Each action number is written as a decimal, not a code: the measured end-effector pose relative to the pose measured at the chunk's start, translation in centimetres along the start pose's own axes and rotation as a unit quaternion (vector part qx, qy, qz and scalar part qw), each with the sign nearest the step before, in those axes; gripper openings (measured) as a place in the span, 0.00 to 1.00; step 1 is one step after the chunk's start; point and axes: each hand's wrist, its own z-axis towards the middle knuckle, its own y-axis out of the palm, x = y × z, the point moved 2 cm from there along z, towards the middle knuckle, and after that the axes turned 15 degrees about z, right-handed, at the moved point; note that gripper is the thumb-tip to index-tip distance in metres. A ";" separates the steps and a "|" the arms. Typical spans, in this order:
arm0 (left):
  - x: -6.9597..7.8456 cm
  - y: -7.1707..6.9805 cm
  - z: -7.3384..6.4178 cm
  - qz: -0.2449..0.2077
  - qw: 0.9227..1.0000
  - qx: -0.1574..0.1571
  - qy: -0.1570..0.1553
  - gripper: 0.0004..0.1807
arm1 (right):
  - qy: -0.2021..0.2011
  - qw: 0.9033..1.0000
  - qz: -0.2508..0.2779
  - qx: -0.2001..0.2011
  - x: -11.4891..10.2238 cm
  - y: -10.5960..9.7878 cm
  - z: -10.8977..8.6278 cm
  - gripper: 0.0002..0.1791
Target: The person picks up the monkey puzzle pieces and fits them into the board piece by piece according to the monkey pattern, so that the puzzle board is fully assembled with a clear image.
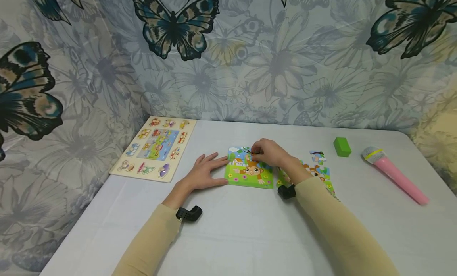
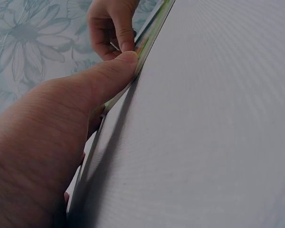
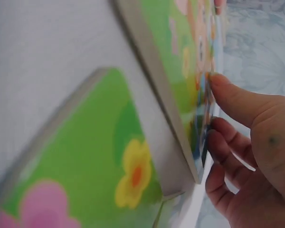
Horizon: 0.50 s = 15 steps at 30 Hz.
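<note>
A small jigsaw puzzle board (image 1: 250, 181) with a monkey on green grass lies on the white table. My left hand (image 1: 204, 173) rests at its left side with fingers spread, thumb and fingertips touching the edge; the left wrist view shows the thumb (image 2: 111, 71) on the board's rim. Over the upper right part of the picture, my right hand (image 1: 272, 153) pinches a puzzle piece against the board with curled fingers; the fingers mostly hide the piece. Beside the board, partly behind my right forearm, lie further picture pieces (image 1: 323, 173), with a separate piece (image 1: 317, 157) above them.
A wooden peg puzzle board (image 1: 168, 155) lies at the back left. At the right are a green block (image 1: 342, 147) and a pink toy microphone (image 1: 400, 178). A butterfly-patterned cloth (image 1: 278, 77) hangs directly behind the table's back edge.
</note>
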 end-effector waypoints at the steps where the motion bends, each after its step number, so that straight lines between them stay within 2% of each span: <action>1: 0.0 0.0 0.0 0.000 1.000 0.000 -0.001 0.40 | -0.003 1.000 -0.002 -0.002 0.0 0.0 0.0 0.12; 9: -0.2 0.2 -0.1 0.002 1.000 -0.006 -0.003 0.41 | -0.010 1.000 0.014 -0.002 0.1 0.2 -0.2 0.14; 15: -0.3 0.3 0.0 0.008 1.000 -0.003 0.000 0.41 | 0.000 1.000 0.019 0.013 0.7 -0.9 -0.9 0.17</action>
